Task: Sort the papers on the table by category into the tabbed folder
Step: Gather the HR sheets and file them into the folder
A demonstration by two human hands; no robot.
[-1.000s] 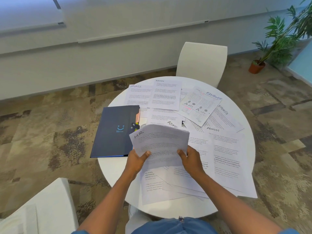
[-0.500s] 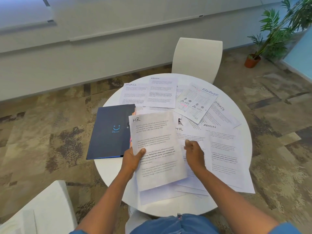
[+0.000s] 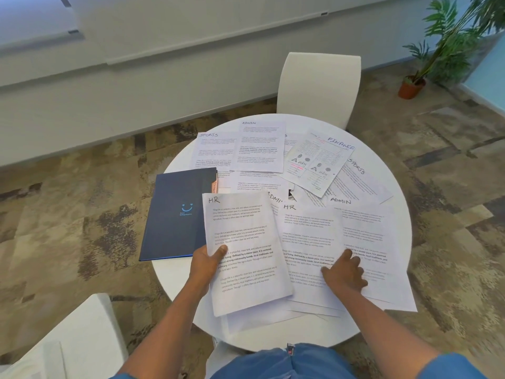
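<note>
Right hand (image 3: pixel 345 272) now flat on 2nd HR sheet (image 3: pixel 308 242); left hand (image 3: pixel 206 262) grip around 1 HR sheet (image 3: pixel 243 250).

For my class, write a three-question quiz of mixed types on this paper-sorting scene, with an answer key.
1. True or false: the dark blue folder lies open.
2. Which heading is on the sheet held by the left hand? A) FINANCE B) HR C) SPORTS
3. Fill in: the right hand rests on a second sheet headed ____.

Key
1. False: it is closed, with tabs showing at its right edge.
2. B
3. HR
</note>
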